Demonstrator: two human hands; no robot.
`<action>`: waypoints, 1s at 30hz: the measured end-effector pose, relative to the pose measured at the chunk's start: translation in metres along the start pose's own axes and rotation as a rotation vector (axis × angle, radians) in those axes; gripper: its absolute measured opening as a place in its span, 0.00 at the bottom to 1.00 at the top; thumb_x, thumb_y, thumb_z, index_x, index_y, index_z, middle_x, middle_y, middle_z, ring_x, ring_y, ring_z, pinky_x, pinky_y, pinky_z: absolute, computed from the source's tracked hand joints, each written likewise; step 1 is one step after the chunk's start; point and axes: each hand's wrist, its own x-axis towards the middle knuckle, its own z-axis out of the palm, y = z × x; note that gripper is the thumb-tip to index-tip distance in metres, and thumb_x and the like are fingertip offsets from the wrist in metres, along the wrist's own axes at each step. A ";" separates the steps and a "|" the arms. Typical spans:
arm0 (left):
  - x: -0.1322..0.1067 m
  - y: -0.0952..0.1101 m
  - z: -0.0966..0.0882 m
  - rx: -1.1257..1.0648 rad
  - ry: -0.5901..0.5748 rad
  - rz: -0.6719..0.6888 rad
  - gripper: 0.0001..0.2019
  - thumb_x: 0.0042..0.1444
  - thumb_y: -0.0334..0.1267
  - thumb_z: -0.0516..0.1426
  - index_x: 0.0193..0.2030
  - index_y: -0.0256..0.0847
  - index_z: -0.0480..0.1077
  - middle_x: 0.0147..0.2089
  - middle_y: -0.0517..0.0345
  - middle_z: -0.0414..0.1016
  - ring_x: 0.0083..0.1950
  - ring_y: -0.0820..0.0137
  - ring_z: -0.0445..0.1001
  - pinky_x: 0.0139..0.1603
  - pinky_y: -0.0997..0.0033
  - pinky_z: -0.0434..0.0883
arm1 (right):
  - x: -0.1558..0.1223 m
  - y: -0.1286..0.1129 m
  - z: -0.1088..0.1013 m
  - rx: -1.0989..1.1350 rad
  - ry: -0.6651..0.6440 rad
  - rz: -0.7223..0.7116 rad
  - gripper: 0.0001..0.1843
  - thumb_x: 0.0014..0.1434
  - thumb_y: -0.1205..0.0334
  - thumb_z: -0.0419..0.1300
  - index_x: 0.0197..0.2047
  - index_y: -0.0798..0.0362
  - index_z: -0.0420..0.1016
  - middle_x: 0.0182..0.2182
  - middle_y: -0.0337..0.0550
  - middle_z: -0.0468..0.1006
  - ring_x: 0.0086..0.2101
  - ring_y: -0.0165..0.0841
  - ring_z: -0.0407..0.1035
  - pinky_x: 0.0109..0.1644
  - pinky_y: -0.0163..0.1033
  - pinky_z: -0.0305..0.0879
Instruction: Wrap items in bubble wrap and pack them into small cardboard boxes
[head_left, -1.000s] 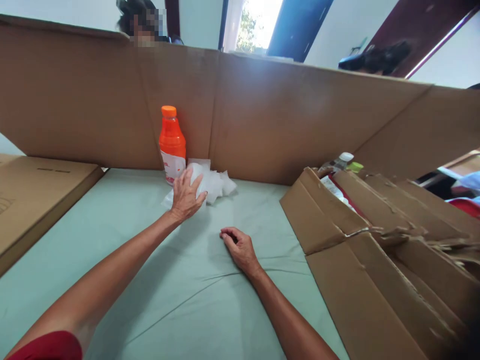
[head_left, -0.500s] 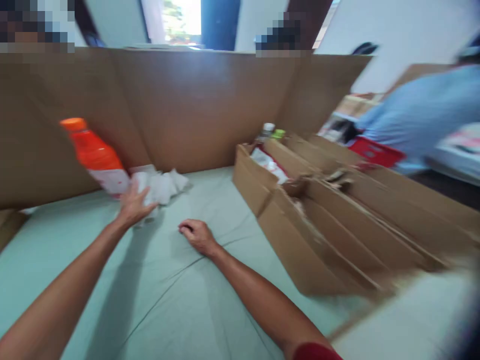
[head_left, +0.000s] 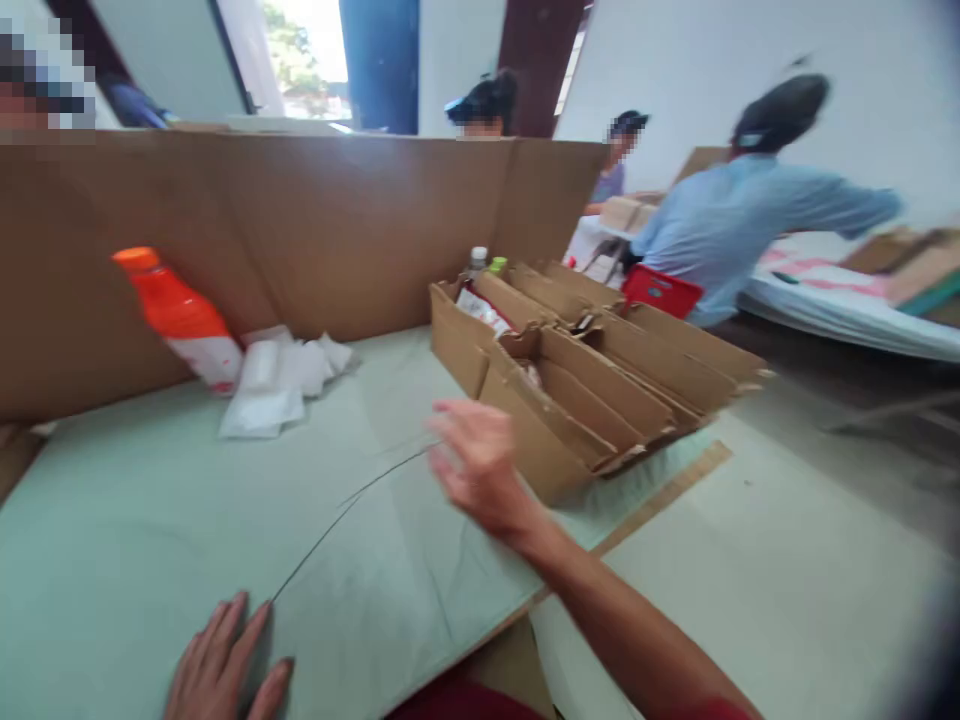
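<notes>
My left hand (head_left: 221,665) lies open on the pale green table covering (head_left: 150,540) near the front edge, its fingers spread. In the air beside the divided cardboard box (head_left: 540,430) is my right hand (head_left: 476,465). Its fingers are blurred and bent, with a gap between them and the thumb and nothing visible in it. At the back left, an orange bottle (head_left: 184,320) with a white label leans against the cardboard wall. White plastic packets (head_left: 277,385) lie beside it. The box holds a clear bottle with a white cap (head_left: 478,260), a green cap (head_left: 497,265) and a white-and-red packet (head_left: 484,312).
A tall cardboard panel (head_left: 360,230) borders the table's back. On the right, a person in a light blue shirt (head_left: 742,230) sits on a red chair (head_left: 660,293) by another table. Other people are partly visible behind the panel.
My left hand has left the white packets and come back toward the front edge. My right hand has moved right toward the box and its fingers have loosened. The view has turned right.
</notes>
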 end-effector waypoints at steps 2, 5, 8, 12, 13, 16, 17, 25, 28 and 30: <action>0.002 0.033 -0.012 0.023 0.050 0.008 0.36 0.60 0.44 0.57 0.75 0.54 0.53 0.73 0.45 0.62 0.70 0.42 0.64 0.62 0.32 0.67 | 0.000 0.019 -0.048 -0.304 0.022 0.061 0.24 0.64 0.59 0.59 0.61 0.55 0.70 0.61 0.59 0.73 0.59 0.52 0.65 0.59 0.54 0.57; 0.022 0.070 -0.022 0.020 0.050 0.093 0.29 0.61 0.43 0.58 0.69 0.48 0.63 0.71 0.46 0.65 0.70 0.48 0.65 0.64 0.40 0.69 | 0.013 0.051 -0.086 -0.669 -0.204 0.254 0.25 0.61 0.55 0.62 0.57 0.62 0.74 0.43 0.64 0.81 0.43 0.54 0.74 0.44 0.50 0.61; 0.033 0.085 -0.026 -0.061 0.055 0.163 0.24 0.60 0.41 0.58 0.64 0.45 0.69 0.69 0.47 0.68 0.69 0.51 0.67 0.62 0.45 0.72 | 0.020 0.064 -0.092 -0.778 -0.452 0.392 0.12 0.63 0.58 0.61 0.43 0.55 0.81 0.28 0.54 0.82 0.30 0.47 0.75 0.32 0.43 0.56; 0.024 0.081 -0.029 -0.246 0.115 0.082 0.21 0.62 0.40 0.57 0.61 0.47 0.70 0.65 0.48 0.73 0.64 0.57 0.74 0.58 0.55 0.77 | 0.007 0.049 -0.092 -0.680 -0.405 0.152 0.08 0.62 0.64 0.61 0.34 0.52 0.82 0.27 0.47 0.83 0.28 0.40 0.76 0.34 0.41 0.59; 0.021 0.077 -0.030 -0.289 0.132 0.027 0.20 0.62 0.41 0.57 0.61 0.47 0.70 0.64 0.48 0.73 0.62 0.59 0.75 0.56 0.58 0.78 | 0.000 0.040 -0.093 -0.612 -0.366 0.052 0.08 0.62 0.65 0.61 0.33 0.52 0.81 0.27 0.46 0.83 0.29 0.38 0.76 0.37 0.42 0.61; 0.017 0.070 -0.038 -0.394 0.180 -0.152 0.22 0.63 0.45 0.57 0.63 0.48 0.68 0.62 0.48 0.74 0.60 0.57 0.76 0.56 0.56 0.78 | -0.018 0.001 -0.094 -0.319 -0.271 -0.186 0.09 0.65 0.66 0.59 0.35 0.52 0.79 0.29 0.42 0.84 0.30 0.34 0.74 0.47 0.43 0.63; 0.017 0.070 -0.042 -0.421 0.185 -0.218 0.24 0.63 0.46 0.57 0.64 0.48 0.66 0.63 0.47 0.74 0.61 0.55 0.76 0.57 0.52 0.77 | -0.022 -0.013 -0.094 -0.209 -0.267 -0.241 0.09 0.66 0.67 0.58 0.36 0.52 0.79 0.29 0.41 0.83 0.30 0.32 0.74 0.49 0.43 0.63; 0.033 0.086 -0.071 -0.730 0.142 -0.484 0.39 0.58 0.50 0.62 0.73 0.43 0.54 0.72 0.42 0.62 0.70 0.52 0.66 0.68 0.49 0.67 | -0.050 -0.024 -0.107 0.258 0.075 -0.139 0.11 0.64 0.60 0.63 0.50 0.47 0.78 0.41 0.44 0.83 0.42 0.40 0.77 0.55 0.52 0.69; 0.040 0.081 -0.066 -0.720 0.091 -0.496 0.38 0.56 0.52 0.61 0.71 0.41 0.57 0.69 0.43 0.67 0.68 0.51 0.69 0.66 0.50 0.70 | -0.083 0.007 -0.096 0.206 -0.017 0.110 0.15 0.64 0.62 0.62 0.54 0.46 0.77 0.45 0.45 0.83 0.44 0.40 0.78 0.50 0.47 0.74; 0.046 0.079 -0.057 -0.667 0.055 -0.486 0.35 0.54 0.53 0.61 0.67 0.41 0.64 0.64 0.45 0.73 0.64 0.49 0.72 0.64 0.48 0.71 | -0.111 0.018 -0.077 0.202 -0.234 0.149 0.23 0.63 0.57 0.63 0.61 0.47 0.72 0.51 0.49 0.81 0.46 0.42 0.78 0.49 0.46 0.76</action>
